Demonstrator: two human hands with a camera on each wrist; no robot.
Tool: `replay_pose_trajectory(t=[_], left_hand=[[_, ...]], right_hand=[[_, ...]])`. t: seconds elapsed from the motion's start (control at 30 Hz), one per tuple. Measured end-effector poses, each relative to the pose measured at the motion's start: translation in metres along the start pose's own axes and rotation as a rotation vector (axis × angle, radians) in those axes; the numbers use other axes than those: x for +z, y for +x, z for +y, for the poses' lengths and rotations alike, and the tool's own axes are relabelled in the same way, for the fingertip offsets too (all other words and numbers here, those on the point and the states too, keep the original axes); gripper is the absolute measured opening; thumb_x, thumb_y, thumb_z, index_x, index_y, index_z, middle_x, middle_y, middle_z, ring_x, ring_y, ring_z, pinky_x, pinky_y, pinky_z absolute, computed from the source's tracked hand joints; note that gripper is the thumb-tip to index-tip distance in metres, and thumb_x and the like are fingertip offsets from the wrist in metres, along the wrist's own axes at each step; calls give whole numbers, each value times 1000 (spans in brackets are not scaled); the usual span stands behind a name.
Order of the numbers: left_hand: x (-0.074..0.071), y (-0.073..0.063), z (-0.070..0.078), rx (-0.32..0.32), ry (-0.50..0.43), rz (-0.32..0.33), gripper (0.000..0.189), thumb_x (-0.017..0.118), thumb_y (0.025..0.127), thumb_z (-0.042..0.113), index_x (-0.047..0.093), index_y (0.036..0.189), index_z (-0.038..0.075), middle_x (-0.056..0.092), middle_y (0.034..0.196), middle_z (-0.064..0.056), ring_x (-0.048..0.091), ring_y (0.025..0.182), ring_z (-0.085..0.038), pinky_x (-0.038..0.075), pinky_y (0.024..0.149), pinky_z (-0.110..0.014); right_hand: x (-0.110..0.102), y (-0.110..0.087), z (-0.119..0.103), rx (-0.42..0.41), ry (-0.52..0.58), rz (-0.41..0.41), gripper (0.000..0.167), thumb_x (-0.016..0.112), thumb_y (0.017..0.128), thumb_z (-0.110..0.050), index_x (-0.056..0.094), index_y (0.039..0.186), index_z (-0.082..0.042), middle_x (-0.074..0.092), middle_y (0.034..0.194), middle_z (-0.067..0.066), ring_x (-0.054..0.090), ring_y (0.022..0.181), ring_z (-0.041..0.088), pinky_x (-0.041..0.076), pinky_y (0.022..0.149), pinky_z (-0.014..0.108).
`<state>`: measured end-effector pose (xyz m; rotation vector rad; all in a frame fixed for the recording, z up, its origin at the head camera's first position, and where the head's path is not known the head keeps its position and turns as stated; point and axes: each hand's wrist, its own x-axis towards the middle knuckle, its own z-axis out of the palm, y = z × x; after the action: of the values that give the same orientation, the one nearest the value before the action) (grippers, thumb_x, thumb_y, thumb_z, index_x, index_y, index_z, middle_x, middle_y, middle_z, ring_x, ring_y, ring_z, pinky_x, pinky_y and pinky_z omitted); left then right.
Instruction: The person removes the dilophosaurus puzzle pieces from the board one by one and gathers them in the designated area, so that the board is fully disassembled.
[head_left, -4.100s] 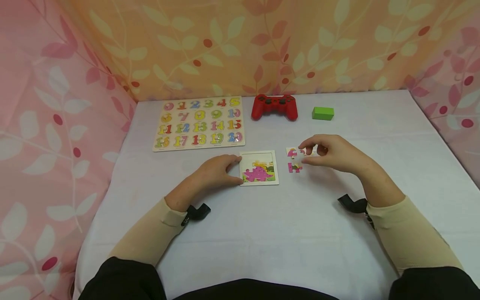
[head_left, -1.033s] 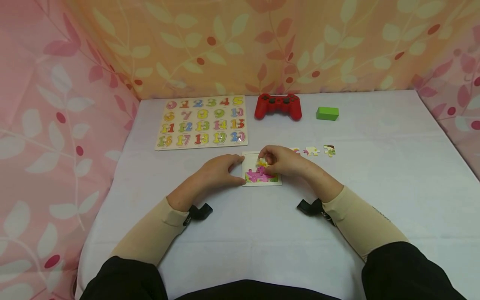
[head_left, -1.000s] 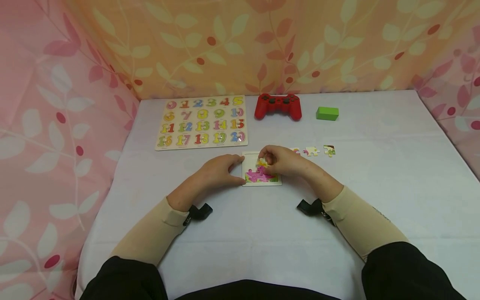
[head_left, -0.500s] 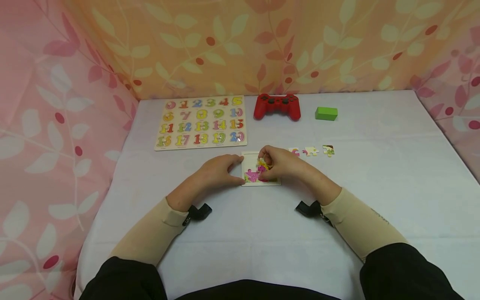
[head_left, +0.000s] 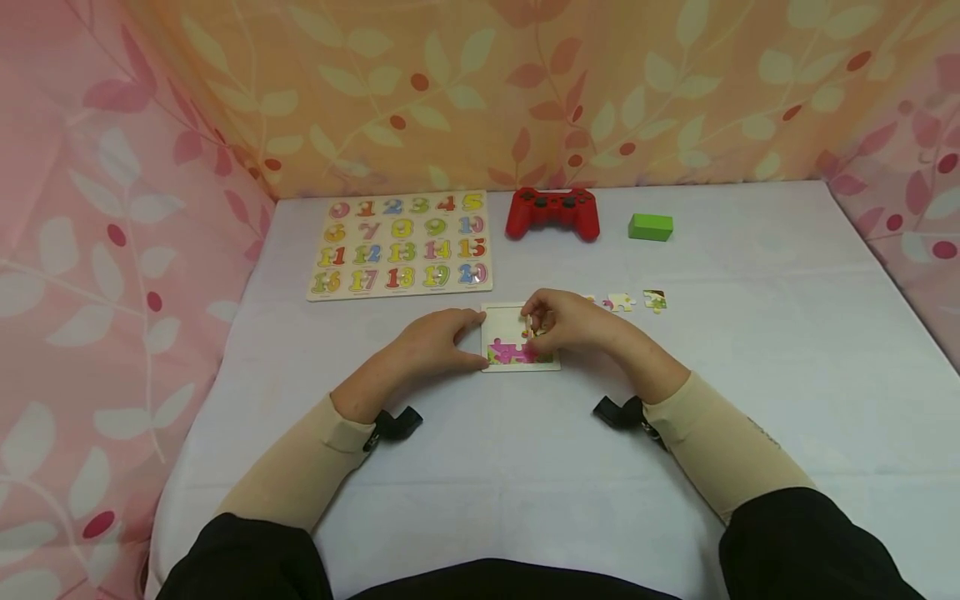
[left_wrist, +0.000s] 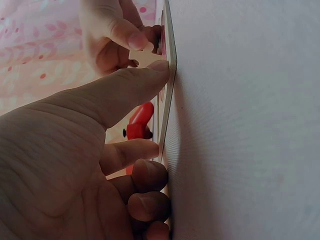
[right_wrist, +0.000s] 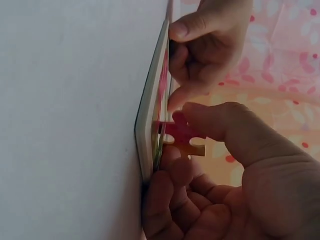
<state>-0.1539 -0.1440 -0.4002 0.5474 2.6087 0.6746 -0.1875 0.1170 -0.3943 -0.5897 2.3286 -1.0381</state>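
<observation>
A small square puzzle tray [head_left: 502, 307] with a pale rim lies mid-table, pink and green picture pieces [head_left: 504, 353] along its lower part. At its left edge rests my left hand [head_left: 430, 347], thumb by the near corner and index finger by the far one. My right hand [head_left: 581, 325], over the tray's right side, pinches a puzzle piece [right_wrist: 182, 131] between thumb and fingers. The right wrist view shows that piece as pink and yellow-brown, standing tilted up from the tray; its plain back [left_wrist: 145, 58] faces the left wrist camera. The right hand hides part of the tray.
Loose puzzle pieces [head_left: 619, 302] lie right of the tray, one partly behind the right hand, another green and brown [head_left: 655, 300]. Farther back are a number board [head_left: 401, 246], a red game controller [head_left: 552, 214] and a green block [head_left: 650, 227]. Patterned curtains border the white-covered table.
My right hand has come left from the loose pieces to the tray. Within the last second it tilts a piece there between its fingers. The left hand stays at the tray's edge.
</observation>
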Motion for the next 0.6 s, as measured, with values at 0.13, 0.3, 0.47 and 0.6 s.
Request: replay_pose_trajectory(t=[0.13, 0.3, 0.47, 0.6], left_hand=[[1, 0, -1, 6, -5, -2, 81, 82, 85, 47, 51, 152, 14, 54, 93, -3, 51, 97, -21, 40, 83, -39], [0, 0, -1, 9, -4, 3, 81, 82, 85, 46, 50, 152, 14, 57, 99, -1, 50, 101, -21, 42, 89, -39], [-1, -1, 0, 5, -17, 3, 80, 82, 86, 45, 51, 152, 14, 59, 107, 0, 50, 104, -21, 42, 93, -39], [-2, -1, 1, 4, -19, 1, 80, 82, 86, 44, 51, 152, 13, 59, 106, -1, 50, 103, -21, 42, 92, -39]], right_hand=[[-2, 0, 1, 3, 15, -11, 50, 87, 80, -14, 58, 119, -3, 60, 96, 9, 55, 89, 23, 46, 79, 35], [-2, 0, 0, -8, -35, -9, 54, 88, 80, -13, 56, 122, -1, 58, 97, 11, 54, 87, 24, 46, 76, 35], [-3, 0, 0, 6, -42, -1, 54, 85, 80, -11, 56, 124, -1, 57, 97, 12, 53, 86, 24, 45, 73, 35], [-4, 0, 0, 22, -17, -6, 53, 85, 80, -11, 56, 122, -1, 57, 97, 12, 53, 86, 25, 45, 74, 36]])
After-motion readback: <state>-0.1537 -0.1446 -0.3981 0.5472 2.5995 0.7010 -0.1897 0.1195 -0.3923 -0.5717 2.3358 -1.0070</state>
